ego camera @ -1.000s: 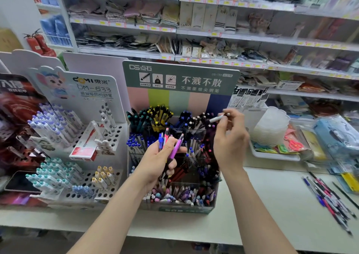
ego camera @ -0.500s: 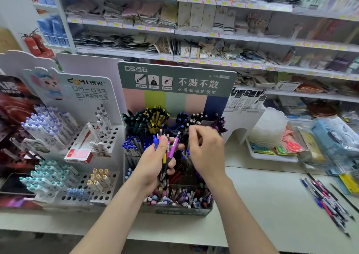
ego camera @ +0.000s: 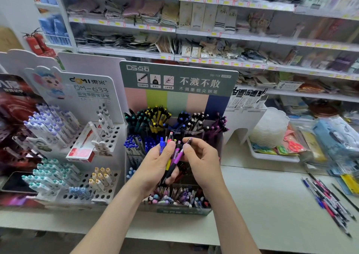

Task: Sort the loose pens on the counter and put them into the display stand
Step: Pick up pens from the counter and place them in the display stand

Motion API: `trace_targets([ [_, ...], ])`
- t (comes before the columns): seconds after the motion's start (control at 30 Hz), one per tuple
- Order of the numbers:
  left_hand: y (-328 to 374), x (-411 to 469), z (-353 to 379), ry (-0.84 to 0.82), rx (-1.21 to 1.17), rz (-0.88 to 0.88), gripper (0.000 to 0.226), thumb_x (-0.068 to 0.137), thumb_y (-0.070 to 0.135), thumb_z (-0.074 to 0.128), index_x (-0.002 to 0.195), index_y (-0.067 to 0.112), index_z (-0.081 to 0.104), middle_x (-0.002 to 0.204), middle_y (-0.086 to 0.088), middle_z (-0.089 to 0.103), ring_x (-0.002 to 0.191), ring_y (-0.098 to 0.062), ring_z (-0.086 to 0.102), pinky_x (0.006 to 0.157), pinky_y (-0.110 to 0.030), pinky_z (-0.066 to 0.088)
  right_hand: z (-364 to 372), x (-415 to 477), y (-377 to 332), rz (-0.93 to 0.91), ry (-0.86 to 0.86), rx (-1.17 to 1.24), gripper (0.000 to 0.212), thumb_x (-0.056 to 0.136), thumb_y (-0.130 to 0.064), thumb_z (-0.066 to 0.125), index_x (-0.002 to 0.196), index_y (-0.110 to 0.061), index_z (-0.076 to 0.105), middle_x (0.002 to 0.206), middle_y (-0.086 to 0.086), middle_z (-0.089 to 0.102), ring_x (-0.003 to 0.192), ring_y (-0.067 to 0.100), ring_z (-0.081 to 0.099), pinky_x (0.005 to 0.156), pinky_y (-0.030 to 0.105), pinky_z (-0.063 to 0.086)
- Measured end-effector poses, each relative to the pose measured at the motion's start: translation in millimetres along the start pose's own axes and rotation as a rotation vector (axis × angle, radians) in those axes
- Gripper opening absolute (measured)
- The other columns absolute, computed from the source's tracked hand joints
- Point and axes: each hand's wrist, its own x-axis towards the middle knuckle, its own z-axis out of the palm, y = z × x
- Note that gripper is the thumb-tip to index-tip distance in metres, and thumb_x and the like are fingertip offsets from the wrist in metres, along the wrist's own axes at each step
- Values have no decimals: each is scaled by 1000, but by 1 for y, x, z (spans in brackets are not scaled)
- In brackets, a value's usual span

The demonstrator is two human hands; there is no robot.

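The right hand [ego camera: 202, 160], which a second ago was up at the back row of the display stand [ego camera: 174, 141] with a white-tipped pen, has come back down to meet the left hand [ego camera: 158, 164] in front of the stand's middle tiers. The left hand is closed around a small bunch of pens [ego camera: 171, 156], fanned upward: blue, pink, yellow, black and purple ones show. The right thumb and forefinger pinch the top end of the purple pen [ego camera: 179, 153] in that bunch. The stand sits toward the counter's [ego camera: 262, 205] back edge, its compartments crowded with pens grouped by colour. More loose pens [ego camera: 328, 199] lie in a scattered heap near the counter's right edge, well apart from both hands. A white holed rack [ego camera: 77, 156] of pens stands just beside the stand, on its left.
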Motion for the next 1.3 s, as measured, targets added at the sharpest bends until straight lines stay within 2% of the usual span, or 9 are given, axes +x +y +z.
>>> trace_targets([
  [0.17, 5, 0, 7, 5, 60, 13, 40, 112, 43, 46, 97, 9, 61, 68, -19, 59, 49, -21, 54, 40, -29, 42, -13, 0, -4, 90, -159, 38, 15, 104, -19, 66, 106, -15, 80, 95, 8, 80, 89, 21, 78, 92, 38, 61],
  [0.33, 9, 7, 17, 72, 172, 39, 33, 109, 43, 55, 100, 13, 65, 76, -15, 69, 56, -28, 62, 45, -34, 49, -26, -3, -15, 77, -185, 91, 17, 105, -15, 66, 103, -6, 80, 81, 19, 71, 69, 22, 68, 68, 27, 58],
  [0.47, 10, 11, 31, 111, 183, 67, 36, 110, 40, 53, 107, 6, 64, 82, -17, 76, 70, -34, 77, 61, -44, 64, -29, 2, -9, 65, 0, 38, 13, 100, -18, 71, 95, -18, 83, 85, 12, 78, 73, 19, 68, 80, 42, 59],
  [0.57, 6, 17, 35, 161, 281, 97, 36, 111, 42, 48, 108, 9, 62, 92, -7, 80, 83, -22, 79, 71, -36, 65, -36, 9, -8, 37, 168, 79, 15, 101, -20, 70, 95, -23, 83, 87, 5, 80, 82, 19, 74, 87, 48, 63],
  [0.7, 4, 26, 35, 224, 281, 96, 30, 110, 42, 49, 106, 14, 59, 91, -8, 76, 72, -23, 74, 63, -40, 62, -58, 23, -25, -215, 453, 97, 20, 104, -15, 66, 92, -22, 80, 81, -9, 76, 74, 5, 65, 74, 28, 55],
  [0.83, 3, 32, 41, 177, 236, 88, 34, 111, 42, 50, 97, 12, 60, 85, -23, 66, 58, -24, 48, 49, -35, 42, -79, 48, -39, -431, 712, -15, 14, 105, -17, 65, 114, -16, 76, 99, -10, 76, 91, -4, 70, 87, 16, 55],
  [0.97, 4, 36, 48, 149, 158, 36, 35, 111, 39, 51, 103, 6, 59, 86, -5, 69, 56, -15, 47, 48, -32, 39, -84, 74, -26, -523, 622, -339, 14, 103, -23, 67, 112, -18, 77, 96, -6, 76, 87, 8, 70, 82, 32, 59],
  [1.13, 6, 39, 54, 152, 113, 23, 36, 111, 39, 51, 107, 5, 59, 85, -1, 69, 56, -13, 48, 49, -31, 40, -82, 99, -12, -531, 226, -749, 9, 95, -16, 73, 103, -11, 74, 96, 4, 71, 90, 21, 64, 81, 28, 45],
  [1.3, 6, 41, 57, 149, 112, 20, 38, 111, 42, 51, 110, 5, 59, 86, -2, 69, 57, -13, 49, 50, -30, 42, -72, 97, -7, -450, 322, -722, 41, 83, -7, 66, 122, -16, 54, 117, 4, 49, 108, 22, 45, 91, 29, 38],
])
